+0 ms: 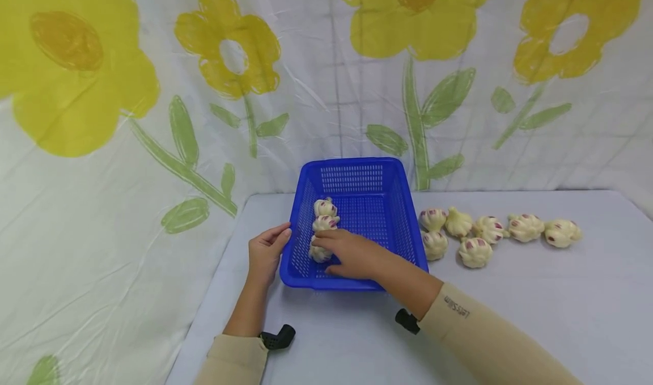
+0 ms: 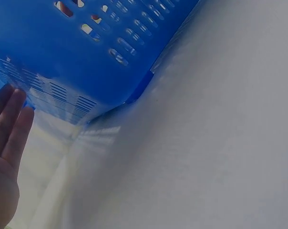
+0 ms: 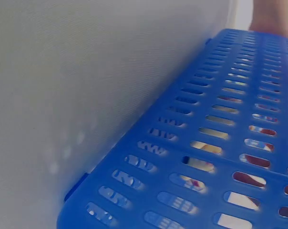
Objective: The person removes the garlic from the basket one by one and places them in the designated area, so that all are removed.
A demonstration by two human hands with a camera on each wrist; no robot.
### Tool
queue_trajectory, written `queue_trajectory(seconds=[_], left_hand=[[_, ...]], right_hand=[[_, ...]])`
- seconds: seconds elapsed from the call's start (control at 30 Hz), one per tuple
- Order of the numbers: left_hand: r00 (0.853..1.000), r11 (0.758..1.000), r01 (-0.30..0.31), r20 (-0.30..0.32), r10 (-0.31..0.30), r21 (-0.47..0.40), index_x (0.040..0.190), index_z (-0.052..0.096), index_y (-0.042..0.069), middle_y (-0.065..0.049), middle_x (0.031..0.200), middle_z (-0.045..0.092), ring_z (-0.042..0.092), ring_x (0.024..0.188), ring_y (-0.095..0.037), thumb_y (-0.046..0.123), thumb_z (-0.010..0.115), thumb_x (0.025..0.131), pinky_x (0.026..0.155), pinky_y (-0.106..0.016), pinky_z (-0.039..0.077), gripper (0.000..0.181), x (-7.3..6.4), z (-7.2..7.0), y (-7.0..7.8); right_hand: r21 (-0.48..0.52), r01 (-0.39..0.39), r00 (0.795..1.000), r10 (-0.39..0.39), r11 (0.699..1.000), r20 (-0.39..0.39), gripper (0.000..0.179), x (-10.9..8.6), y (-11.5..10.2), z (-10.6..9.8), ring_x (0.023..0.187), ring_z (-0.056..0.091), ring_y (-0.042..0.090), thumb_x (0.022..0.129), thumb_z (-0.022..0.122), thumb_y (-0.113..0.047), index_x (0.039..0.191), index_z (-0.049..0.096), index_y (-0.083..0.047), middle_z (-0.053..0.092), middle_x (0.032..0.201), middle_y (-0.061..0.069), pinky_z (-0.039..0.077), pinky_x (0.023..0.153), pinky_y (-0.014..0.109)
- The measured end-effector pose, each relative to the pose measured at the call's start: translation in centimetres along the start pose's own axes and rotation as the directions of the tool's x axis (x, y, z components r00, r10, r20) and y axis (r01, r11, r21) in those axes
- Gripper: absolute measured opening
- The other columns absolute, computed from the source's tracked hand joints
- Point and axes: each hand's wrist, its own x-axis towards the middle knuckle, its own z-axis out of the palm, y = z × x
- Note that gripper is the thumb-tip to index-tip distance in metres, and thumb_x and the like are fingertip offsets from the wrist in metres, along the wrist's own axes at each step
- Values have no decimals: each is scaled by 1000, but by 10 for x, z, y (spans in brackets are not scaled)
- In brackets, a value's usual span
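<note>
A blue plastic basket (image 1: pixel 357 284) with slotted walls stands on the table. Inside, along its left wall, two garlic bulbs (image 1: pixel 324 208) with purple patches lie in a line. My right hand (image 1: pixel 357 254) reaches over the near rim and grips a third garlic bulb (image 1: pixel 319 253), fingers over its top and the thumb on the near side; part of that bulb is hidden. At the basket's left rim, my left hand (image 1: pixel 266 252) touches the outside. Its fingers (image 2: pixel 15 129) look straight against the wall in the left wrist view. Through the slots, the right wrist view gives only glimpses of the contents.
To the basket's right, several garlic bulbs (image 1: pixel 475 253) lie loosely in rows on the white-covered table (image 1: pixel 535 305). The nearest ones sit close against the basket's right side. A white curtain (image 1: pixel 316 107) with yellow flowers hangs behind the table and along its left.
</note>
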Motion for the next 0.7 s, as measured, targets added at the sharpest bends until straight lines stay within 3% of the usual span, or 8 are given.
queue_trajectory(seconds=[0.27, 0.47, 0.7], left_hand=[[1000, 1000, 18, -22, -18, 18, 112, 68, -11, 5, 76, 74, 67, 65, -7, 9, 73, 88, 60, -20, 56, 32, 0, 0, 0], [1000, 1000, 1, -10, -1, 25, 113, 68, -10, 6, 77, 74, 67, 65, -7, 10, 73, 88, 61, -20, 56, 33, 1, 0, -1], [1000, 999, 23, -14, -22, 41, 114, 67, -11, 8, 78, 74, 68, 67, -6, 12, 73, 88, 63, -20, 56, 35, 1, 0, 0]], right_hand=[[23, -31, 998, 30, 999, 47, 66, 2, 2, 1, 147, 32, 23, 88, 73, -30, 148, 45, -21, 36, 158, -1, 35, 114, 48], [32, -11, 999, 10, 999, 33, 70, 3, 4, 2, 148, 28, 23, 86, 76, -29, 148, 45, -20, 30, 161, -1, 34, 115, 47], [25, 4, 999, -5, 1000, 44, 73, 4, 7, 2, 150, 23, 23, 84, 77, -29, 149, 44, -19, 24, 163, 0, 30, 117, 45]])
